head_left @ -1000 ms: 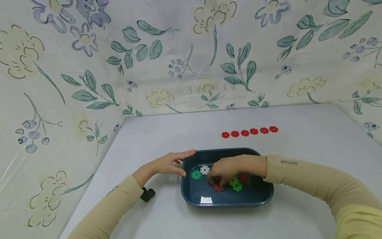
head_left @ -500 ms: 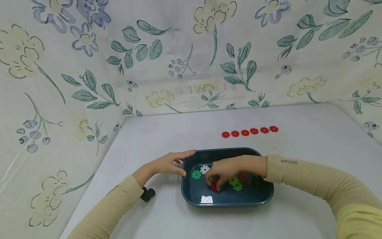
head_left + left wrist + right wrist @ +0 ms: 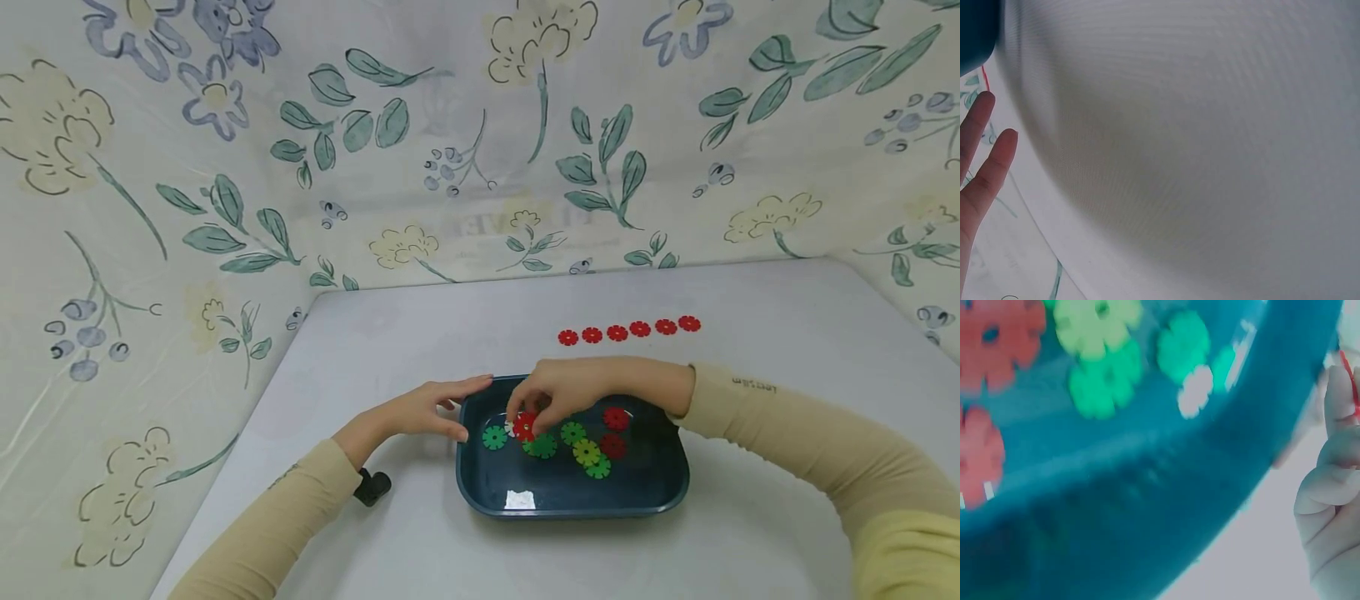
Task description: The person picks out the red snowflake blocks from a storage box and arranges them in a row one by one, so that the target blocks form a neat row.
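In the head view my right hand (image 3: 562, 388) pinches a red notched, flower-shaped plastic disc (image 3: 524, 427) above the dark blue tray (image 3: 585, 498). The same hand shows at the right edge of the right wrist view, with the disc's thin red edge between its fingers. Under the held disc a white disc (image 3: 509, 428) is partly covered. My left hand (image 3: 411, 410) touches the tray's left rim with thumb and index finger spread. Inside the tray lie a green disc (image 3: 494, 437), a yellow-green disc (image 3: 587, 452), a red disc (image 3: 617, 418) and several others.
Beyond the tray, several red discs (image 3: 617, 333) lie in a row on the white table (image 3: 420, 333). A small black object (image 3: 372, 487) sits by my left wrist. Floral-patterned sheeting (image 3: 480, 217) encloses the back and sides.
My right hand has picked up the red disc and moved up and away from the tray's middle, uncovering green discs. The left hand has stayed at the rim.
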`<state>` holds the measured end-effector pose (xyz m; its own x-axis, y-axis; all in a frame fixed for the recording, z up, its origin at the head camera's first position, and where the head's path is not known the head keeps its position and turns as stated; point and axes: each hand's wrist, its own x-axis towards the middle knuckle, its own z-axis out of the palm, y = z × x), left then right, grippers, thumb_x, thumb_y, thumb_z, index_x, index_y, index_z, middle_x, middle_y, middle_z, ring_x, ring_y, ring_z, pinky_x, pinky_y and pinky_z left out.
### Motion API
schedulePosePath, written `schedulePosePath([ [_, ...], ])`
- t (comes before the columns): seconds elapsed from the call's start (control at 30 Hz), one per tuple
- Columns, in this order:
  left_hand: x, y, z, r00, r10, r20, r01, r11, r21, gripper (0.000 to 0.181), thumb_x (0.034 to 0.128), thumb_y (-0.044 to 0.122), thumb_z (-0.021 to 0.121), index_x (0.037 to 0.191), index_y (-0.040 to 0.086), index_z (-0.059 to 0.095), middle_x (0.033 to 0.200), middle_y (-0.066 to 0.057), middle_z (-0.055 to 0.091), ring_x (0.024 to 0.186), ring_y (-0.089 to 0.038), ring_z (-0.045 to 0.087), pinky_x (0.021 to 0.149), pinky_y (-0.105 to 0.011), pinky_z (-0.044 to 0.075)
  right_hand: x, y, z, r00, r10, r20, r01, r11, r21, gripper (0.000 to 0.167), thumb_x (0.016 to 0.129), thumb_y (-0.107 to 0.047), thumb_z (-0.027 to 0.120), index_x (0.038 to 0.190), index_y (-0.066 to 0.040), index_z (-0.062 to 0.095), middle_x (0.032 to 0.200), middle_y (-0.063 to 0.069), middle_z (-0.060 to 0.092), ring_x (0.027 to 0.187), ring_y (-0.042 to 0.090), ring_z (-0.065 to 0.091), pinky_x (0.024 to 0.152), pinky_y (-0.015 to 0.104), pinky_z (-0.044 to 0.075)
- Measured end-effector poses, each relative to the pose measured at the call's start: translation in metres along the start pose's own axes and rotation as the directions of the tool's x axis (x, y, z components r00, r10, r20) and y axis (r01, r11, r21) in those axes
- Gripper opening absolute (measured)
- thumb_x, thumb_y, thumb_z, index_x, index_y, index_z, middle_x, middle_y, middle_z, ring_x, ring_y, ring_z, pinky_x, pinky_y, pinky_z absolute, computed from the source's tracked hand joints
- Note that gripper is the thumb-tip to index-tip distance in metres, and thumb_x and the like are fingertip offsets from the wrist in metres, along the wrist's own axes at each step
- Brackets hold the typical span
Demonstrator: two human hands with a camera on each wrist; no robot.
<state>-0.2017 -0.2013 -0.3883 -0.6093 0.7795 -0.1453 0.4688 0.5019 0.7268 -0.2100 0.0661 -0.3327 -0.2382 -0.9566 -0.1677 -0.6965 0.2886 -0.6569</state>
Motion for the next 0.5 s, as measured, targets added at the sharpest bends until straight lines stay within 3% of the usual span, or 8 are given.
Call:
schedulePosePath([
  [0.13,0.001,0.0,0.001,1.0,-0.017,-0.003,0.017,1.0,-0.003,0.078,0.082,0.031,0.067,0.146,0.017,0.025,0.15,-0.003,0.025,0.133,-0.026,0.032,0.095,-0.045,0.041,-0.007,0.001,-0.021,0.995,0.044,-0.092,-0.042,0.999,0.025,0.032,0.084,-0.011,0.066,0.114,-0.004,0.06,0.076,-0.003,0.063,0.058,0.004,0.048,0.057,0.02,0.046],
  [0.2,0.001,0.0,0.001,1.0,-0.027,-0.005,0.027,1.0,-0.002,0.078,0.0817,0.032,0.067,0.146,0.017,0.025,0.15,-0.002,0.025,0.133,-0.025,0.032,0.095,-0.045,0.041,-0.01,0.004,-0.03,0.987,0.081,-0.14,-0.076,0.996,0.044,0.031,0.084,-0.008,0.065,0.114,-0.004,0.059,0.079,-0.001,0.064,0.057,0.013,0.051,0.055,0.021,0.046],
  [0.37,0.002,-0.001,0.001,0.999,-0.037,-0.006,0.037,0.999,0.002,0.078,0.0812,0.031,0.067,0.146,0.017,0.025,0.151,-0.001,0.024,0.134,-0.024,0.03,0.095,-0.044,0.041,-0.014,0.015,-0.052,0.954,0.172,-0.247,-0.155,0.984,0.086,0.032,0.084,-0.008,0.065,0.115,-0.006,0.059,0.085,0.003,0.066,0.058,0.02,0.054,0.057,0.03,0.05],
  [0.5,0.002,-0.001,0.001,1.0,-0.029,-0.003,0.029,1.0,0.0,0.078,0.0814,0.033,0.067,0.146,0.017,0.025,0.151,-0.002,0.023,0.134,-0.024,0.03,0.095,-0.044,0.042,-0.015,0.028,-0.066,0.923,0.238,-0.301,-0.213,0.97,0.114,0.035,0.084,-0.009,0.064,0.118,-0.007,0.057,0.089,0.006,0.066,0.06,0.017,0.054,0.062,0.036,0.051],
])
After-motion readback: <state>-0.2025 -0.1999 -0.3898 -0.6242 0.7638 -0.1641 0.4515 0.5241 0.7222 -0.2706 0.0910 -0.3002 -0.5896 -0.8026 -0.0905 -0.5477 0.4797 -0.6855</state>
